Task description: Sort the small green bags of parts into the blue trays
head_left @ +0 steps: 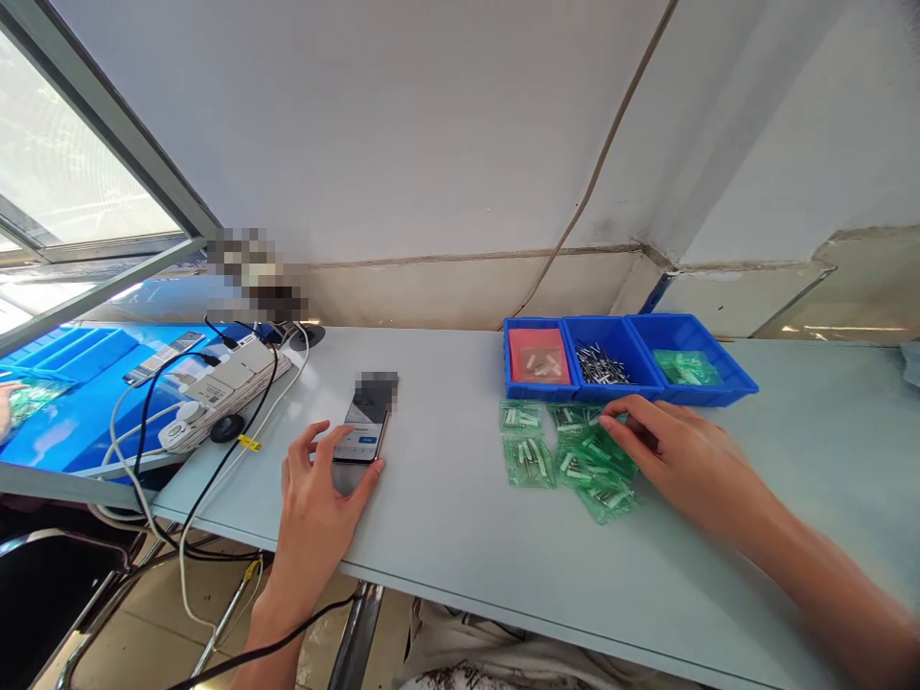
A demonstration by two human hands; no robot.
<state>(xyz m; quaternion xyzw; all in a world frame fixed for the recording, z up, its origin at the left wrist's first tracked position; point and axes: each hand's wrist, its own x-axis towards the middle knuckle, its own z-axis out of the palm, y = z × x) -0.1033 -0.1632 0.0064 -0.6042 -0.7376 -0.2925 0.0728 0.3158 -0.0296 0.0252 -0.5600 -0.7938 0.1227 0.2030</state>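
My left hand (316, 513) is at the lower end of a smartphone (359, 443) lying on the table, its fingers apart. The index finger reaches over the lit screen and the thumb is by the lower right corner. My right hand (686, 450) has thumb and index finger closed together at the top of a pile of small green plastic bags (600, 465), seemingly pinching one; the fingertips partly hide it. Small metal pins show through the bags. Two similar bags (530, 462) lie flat just left of the pile.
Behind the bags stands a blue three-part bin (618, 391): a red piece with pale small parts, loose metal pins (602, 364), and green bags (686, 368). At left lie a power strip (216, 393), cables and a framed partition. A wall runs behind the table.
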